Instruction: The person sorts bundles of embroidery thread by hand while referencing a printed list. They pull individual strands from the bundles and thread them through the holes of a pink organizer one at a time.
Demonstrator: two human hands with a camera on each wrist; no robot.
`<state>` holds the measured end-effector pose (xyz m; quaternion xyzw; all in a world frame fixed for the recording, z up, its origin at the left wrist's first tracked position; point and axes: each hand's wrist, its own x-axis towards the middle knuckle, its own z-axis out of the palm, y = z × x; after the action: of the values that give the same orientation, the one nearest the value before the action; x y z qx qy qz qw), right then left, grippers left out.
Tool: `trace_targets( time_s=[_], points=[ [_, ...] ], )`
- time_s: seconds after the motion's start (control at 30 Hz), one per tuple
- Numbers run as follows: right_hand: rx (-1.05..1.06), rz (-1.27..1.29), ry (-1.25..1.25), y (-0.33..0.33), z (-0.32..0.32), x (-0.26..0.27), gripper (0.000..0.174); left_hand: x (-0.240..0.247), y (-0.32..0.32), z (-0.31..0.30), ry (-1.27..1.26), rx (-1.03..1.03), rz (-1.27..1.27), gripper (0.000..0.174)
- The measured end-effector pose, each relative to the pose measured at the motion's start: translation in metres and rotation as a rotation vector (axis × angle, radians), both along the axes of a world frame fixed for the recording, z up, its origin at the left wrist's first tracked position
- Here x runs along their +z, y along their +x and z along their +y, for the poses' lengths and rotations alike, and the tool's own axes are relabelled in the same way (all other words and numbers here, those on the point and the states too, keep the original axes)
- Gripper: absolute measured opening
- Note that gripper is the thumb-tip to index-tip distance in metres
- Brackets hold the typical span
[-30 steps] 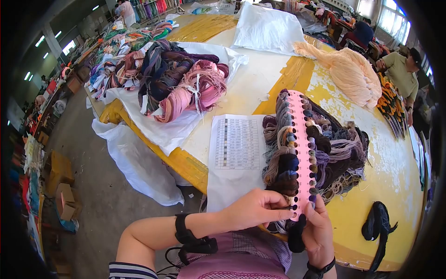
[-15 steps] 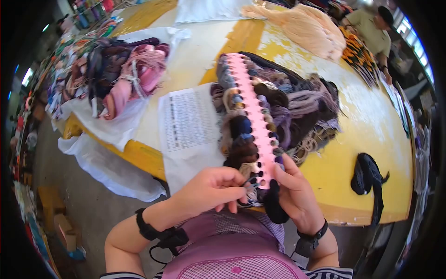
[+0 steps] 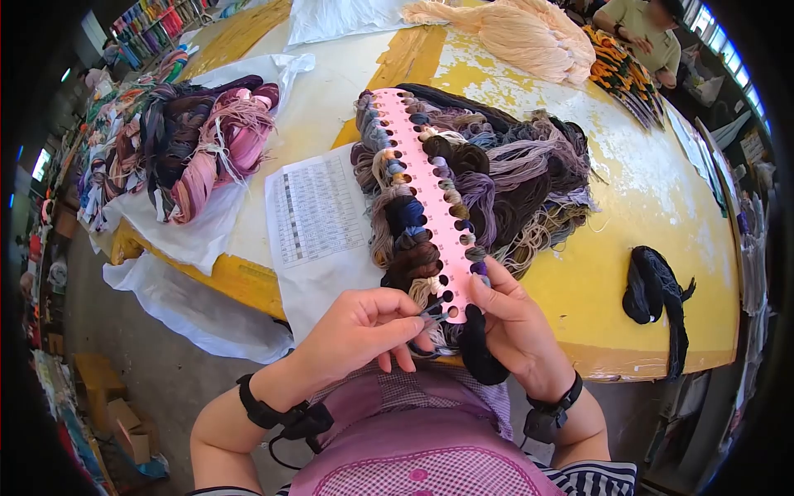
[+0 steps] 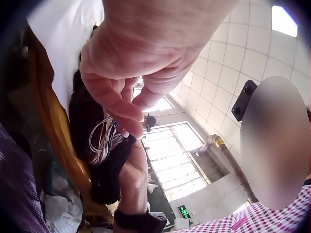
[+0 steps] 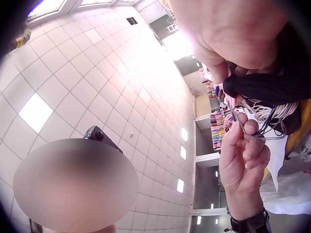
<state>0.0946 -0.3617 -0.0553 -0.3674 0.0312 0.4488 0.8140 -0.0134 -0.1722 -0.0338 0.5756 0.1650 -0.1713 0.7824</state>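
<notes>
A long pink card with holes along both edges carries looped yarn of many colours. My right hand grips its lower right edge, thumb on top. Beside that thumb, a black yarn hank hangs from the card's lower end. My left hand pinches thin grey yarn between thumb and forefinger, close to the lowest left hole. In the right wrist view, strands of this grey yarn run from the left fingertips towards the card.
A printed sheet lies left of the card. Mixed yarn skeins spread out at its right. A black skein lies on the yellow table. Pink and dark skeins are at far left, peach yarn at the back.
The head view has shifted, so the table's contents appear further left and higher. My left hand has drawn slightly away from the card's end, with grey yarn now showing at its fingertips.
</notes>
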Motion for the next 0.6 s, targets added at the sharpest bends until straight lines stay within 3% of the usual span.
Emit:
trace_targets(
  time_s=[0.53, 0.6],
  points=[
    [0.019, -0.022, 0.026, 0.0, -0.005, 0.012, 0.038, 0.011, 0.001, -0.005, 0.098, -0.06, -0.028, 0.014],
    [-0.031, -0.081, -0.007, -0.006, -0.024, 0.042, 0.039, 0.032, 0.001, 0.005, 0.352, 0.01, -0.214, 0.016]
  ],
)
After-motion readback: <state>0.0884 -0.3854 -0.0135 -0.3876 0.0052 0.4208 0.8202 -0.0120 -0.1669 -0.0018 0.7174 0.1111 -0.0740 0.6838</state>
